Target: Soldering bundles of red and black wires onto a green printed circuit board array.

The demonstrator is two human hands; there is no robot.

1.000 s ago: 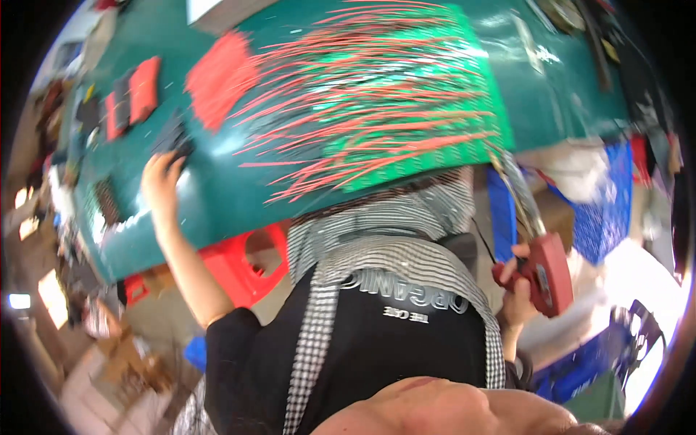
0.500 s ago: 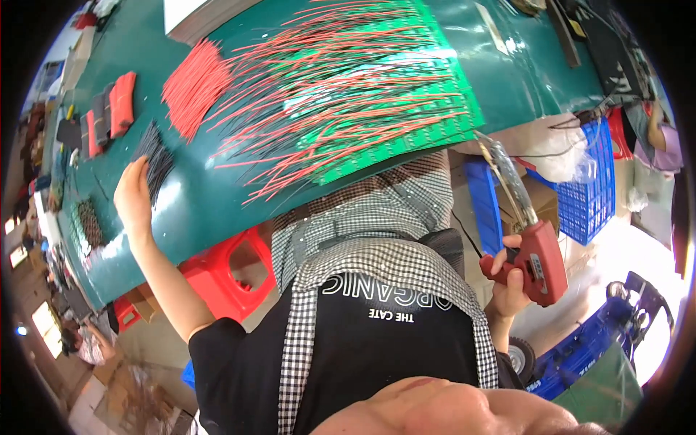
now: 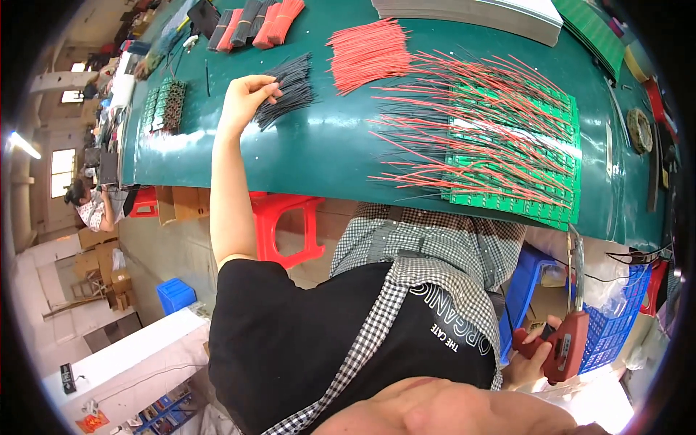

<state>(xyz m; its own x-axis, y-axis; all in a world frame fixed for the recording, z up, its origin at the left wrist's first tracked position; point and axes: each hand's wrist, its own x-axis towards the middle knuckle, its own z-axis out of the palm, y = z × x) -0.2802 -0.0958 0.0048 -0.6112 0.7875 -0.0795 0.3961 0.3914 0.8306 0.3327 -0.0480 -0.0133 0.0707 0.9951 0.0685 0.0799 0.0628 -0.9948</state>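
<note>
At the left edge of a fanned pile of thin black wires (image 3: 293, 90), my left hand (image 3: 246, 101) has its thumb and fingertips pinched together. Whatever is between those fingertips is too small to make out. Low on the right, my right hand (image 3: 525, 365) grips a red soldering gun (image 3: 568, 346) by its handle. Its long metal tip points up toward the table edge, near the corner of a green circuit board panel (image 3: 558, 214). Many red and black wires lie across that panel, their loose ends reaching left. A pile of red wires (image 3: 370, 54) lies right of the black pile.
Tied bundles of red and black wires (image 3: 255, 25) lie at the far left, and small circuit boards (image 3: 165, 105) nearer the left end. A grey-white stack (image 3: 471, 18) stands at the back. Below the table are a red stool (image 3: 290, 235) and a blue crate (image 3: 616, 319).
The view has swung left, so the table appears shifted right. My left hand stays at the black wires, its fingertips now drawn together. The soldering gun remains in my right hand.
</note>
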